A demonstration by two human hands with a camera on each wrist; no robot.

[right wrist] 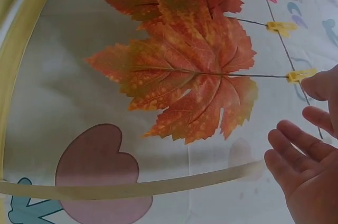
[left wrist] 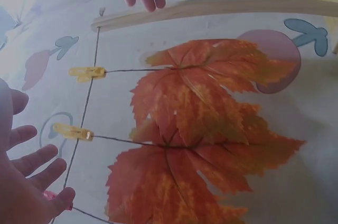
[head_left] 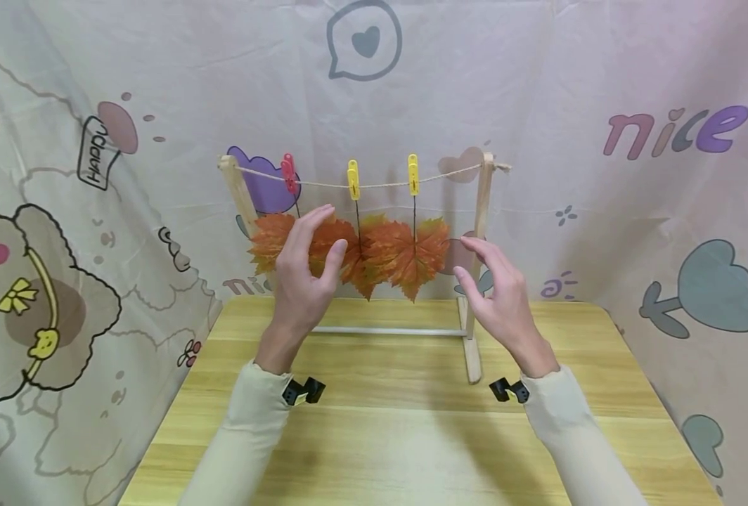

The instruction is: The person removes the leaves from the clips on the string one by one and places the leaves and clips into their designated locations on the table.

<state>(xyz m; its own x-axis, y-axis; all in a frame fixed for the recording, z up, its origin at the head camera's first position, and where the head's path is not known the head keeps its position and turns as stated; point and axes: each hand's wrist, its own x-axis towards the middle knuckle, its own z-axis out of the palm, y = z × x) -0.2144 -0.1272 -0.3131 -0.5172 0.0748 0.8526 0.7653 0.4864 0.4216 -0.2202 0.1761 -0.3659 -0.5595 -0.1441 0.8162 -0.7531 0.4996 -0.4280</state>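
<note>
Three orange maple leaves hang in a row by dark stems from a twine line (head_left: 380, 185). A red clothespin (head_left: 288, 173) clips the left leaf (head_left: 268, 242), and a yellow clothespin (head_left: 353, 180) clips the middle leaf (head_left: 342, 242). Another yellow clothespin (head_left: 414, 175) holds the right leaf (head_left: 412, 253). My left hand (head_left: 304, 277), fingers loosely bent and holding nothing, covers part of the left and middle leaves in the head view. My right hand (head_left: 497, 292) is beside the right leaf, its fingers relaxed, overlapping the right post (head_left: 483, 211) in that view.
A wooden stand with two posts and a pale lower bar (head_left: 387, 331) carries the line. Its right foot (head_left: 472, 358) rests on the wood-grain table (head_left: 405, 450). Behind hangs a printed cloth (head_left: 557, 63) with cartoon drawings.
</note>
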